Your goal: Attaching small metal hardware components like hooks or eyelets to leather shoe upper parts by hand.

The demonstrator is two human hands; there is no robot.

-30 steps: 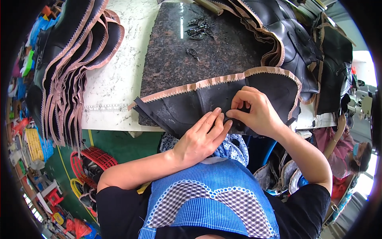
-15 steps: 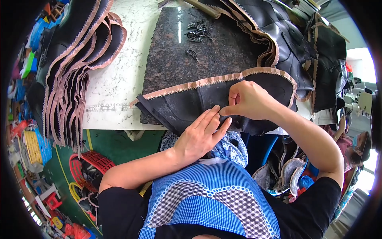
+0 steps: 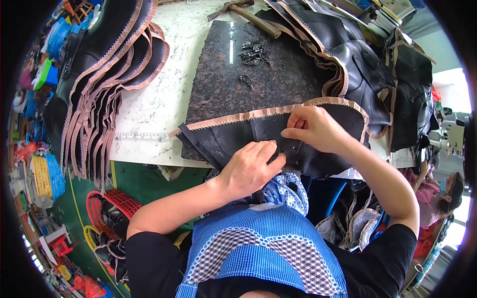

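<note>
A black leather boot upper [image 3: 223,136] with a tan zigzag-stitched edge lies over the near side of a dark stone slab [image 3: 208,74]. My left hand [image 3: 251,166] is closed at the upper's near edge, fingers curled over the leather and thumb beside them. Just above the leather, my right hand [image 3: 318,130] holds thumb and forefinger together; whatever is between them is hidden. Small dark spots show in the leather between my hands. Farther back on the slab sit several shiny dark metal ornaments [image 3: 254,53], with a single ornament [image 3: 246,81] nearer to me.
Stacked boot uppers [image 3: 94,99] hang over the white table's [image 3: 149,109] left front edge. More black uppers [image 3: 357,64] are piled at right. A hammer [image 3: 258,22] lies behind the slab. Below left stands a red basket [image 3: 119,201]. Another person [image 3: 435,198] is at far right.
My right hand has lifted slightly from the leather and parted from my left. The left fingers, stretched out before, are now curled. The whole view has shifted a little.
</note>
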